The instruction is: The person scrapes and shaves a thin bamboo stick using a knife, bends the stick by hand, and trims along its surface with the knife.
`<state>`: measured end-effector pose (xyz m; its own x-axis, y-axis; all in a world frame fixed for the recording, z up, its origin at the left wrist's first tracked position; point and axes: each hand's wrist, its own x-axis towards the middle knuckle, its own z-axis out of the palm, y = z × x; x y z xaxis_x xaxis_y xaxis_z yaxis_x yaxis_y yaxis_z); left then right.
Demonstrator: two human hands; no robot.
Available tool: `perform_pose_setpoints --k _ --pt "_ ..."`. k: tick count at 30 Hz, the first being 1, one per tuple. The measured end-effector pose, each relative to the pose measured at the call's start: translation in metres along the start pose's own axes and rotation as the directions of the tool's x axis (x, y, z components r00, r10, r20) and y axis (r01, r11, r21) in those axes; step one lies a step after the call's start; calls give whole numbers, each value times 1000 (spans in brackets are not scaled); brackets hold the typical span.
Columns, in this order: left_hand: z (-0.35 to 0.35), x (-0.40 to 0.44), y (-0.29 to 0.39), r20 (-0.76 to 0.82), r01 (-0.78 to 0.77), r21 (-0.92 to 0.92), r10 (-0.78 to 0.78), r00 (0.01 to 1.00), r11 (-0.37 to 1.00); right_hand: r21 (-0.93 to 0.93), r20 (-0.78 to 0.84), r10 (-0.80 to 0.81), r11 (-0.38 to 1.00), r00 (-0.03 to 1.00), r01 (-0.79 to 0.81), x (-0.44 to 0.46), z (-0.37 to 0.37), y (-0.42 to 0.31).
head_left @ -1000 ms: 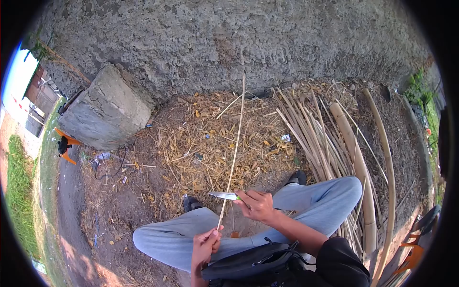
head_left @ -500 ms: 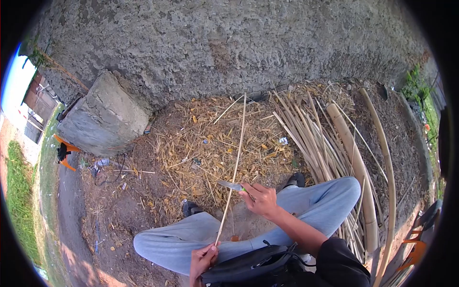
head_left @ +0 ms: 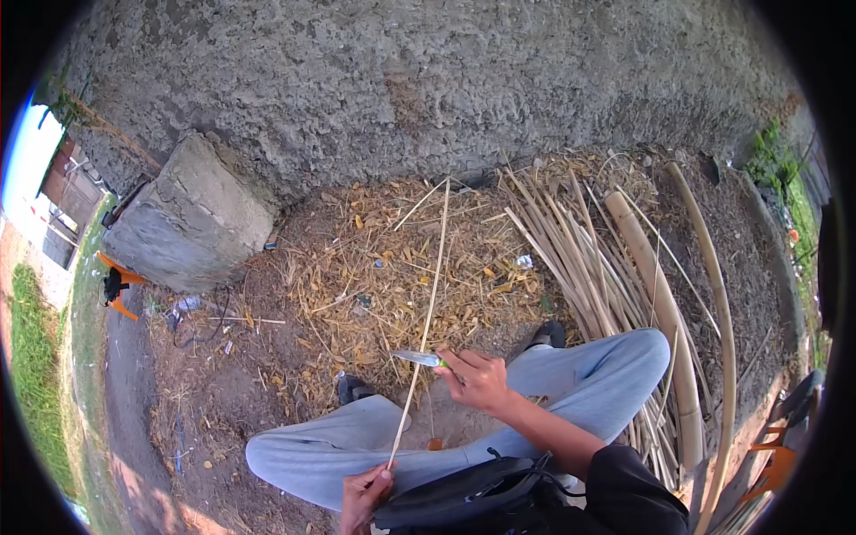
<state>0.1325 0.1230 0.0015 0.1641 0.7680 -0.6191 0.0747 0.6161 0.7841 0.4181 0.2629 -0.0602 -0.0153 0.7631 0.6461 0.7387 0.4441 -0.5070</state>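
Observation:
My left hand [head_left: 366,490] is closed on the near end of a long thin bamboo strip [head_left: 435,276], beside my left thigh. From there the strip slants up and away over the ground toward the wall. In my right hand [head_left: 477,379] is a knife [head_left: 417,358] with a bright green part on its handle. The blade points left and lies across the strip, roughly midway along it. Whether the edge bites into the bamboo I cannot tell. My fingers hide most of the handle.
Split bamboo strips [head_left: 571,250] lie piled at my right, alongside a thick bamboo pole [head_left: 655,303] and a thinner curved pole [head_left: 713,276]. A concrete block [head_left: 192,214] stands at the left against a rough wall [head_left: 428,89]. Dry leaves and shavings [head_left: 357,312] cover the ground.
My right hand and the knife have moved slightly toward me and left along the strip. The blade now lies more level. My left hand has shifted slightly left and down, still gripping.

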Motion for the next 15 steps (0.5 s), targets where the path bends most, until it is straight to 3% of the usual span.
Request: perform_pose_setpoints --k 2,4,6,9,13,15 --pt "2 -5 3 -31 -1 43 2 1000 999 4 -6 -14 1000 1000 14 3 0 4" --pt "5 -8 0 -61 -3 86 8 998 996 -40 -67 232 971 970 -235 12 -3 15" --pt "5 -13 -10 -104 -88 94 98 990 992 -67 -62 188 979 980 -192 15 -7 23" --pt "4 -17 -4 -122 -26 67 34 992 997 -99 -53 141 984 989 -146 12 -6 24" --pt "-7 -18 -20 -129 -107 51 112 985 993 -88 -117 152 983 981 -163 14 -1 32" --pt "-16 -27 -13 -149 82 191 -54 987 978 -96 -109 153 982 982 -163 15 -3 33"
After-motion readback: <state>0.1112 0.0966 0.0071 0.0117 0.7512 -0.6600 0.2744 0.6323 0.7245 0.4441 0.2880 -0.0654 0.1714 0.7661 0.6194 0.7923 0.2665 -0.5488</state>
